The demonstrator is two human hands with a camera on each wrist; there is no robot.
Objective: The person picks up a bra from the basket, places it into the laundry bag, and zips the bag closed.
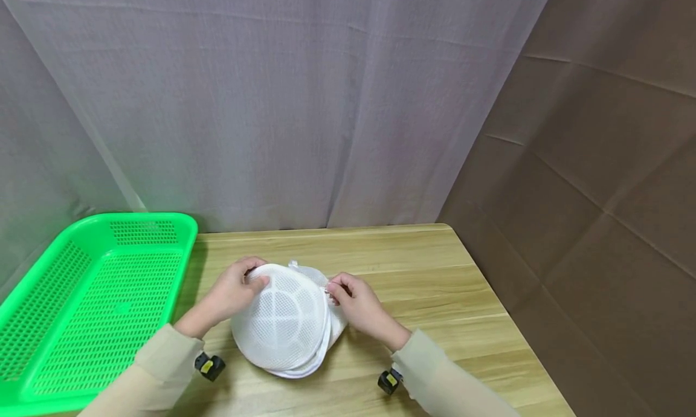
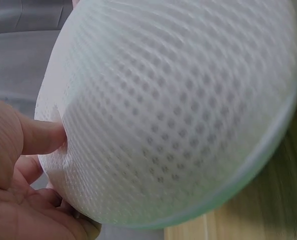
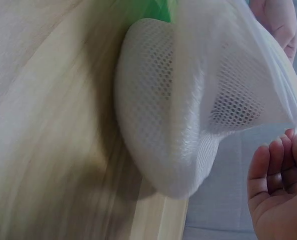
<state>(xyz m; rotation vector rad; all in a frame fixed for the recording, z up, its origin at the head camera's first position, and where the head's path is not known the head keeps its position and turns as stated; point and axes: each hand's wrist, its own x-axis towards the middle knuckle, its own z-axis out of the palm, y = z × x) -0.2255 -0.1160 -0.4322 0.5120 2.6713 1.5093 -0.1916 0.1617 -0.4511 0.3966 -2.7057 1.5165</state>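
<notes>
A white mesh laundry bag [image 1: 283,320] with round stiff-edged faces is held just above the wooden table in the head view. My left hand [image 1: 239,287] grips its upper left edge, thumb on the near face and fingers behind. In the left wrist view the thumb of the left hand [image 2: 18,165] dents the mesh. My right hand [image 1: 356,302] pinches a small piece at the bag's right edge. The right wrist view shows the fingertips of the right hand [image 3: 283,185] at a pulled-out corner of the bag [image 3: 158,110], whose mesh bulges below.
A green plastic basket [image 1: 187,242] with slotted walls stands at the left of the wooden table [image 1: 413,254]. Grey cloth [image 1: 272,115] hangs behind the table, and a brown cloth panel [image 1: 587,223] runs along its right side.
</notes>
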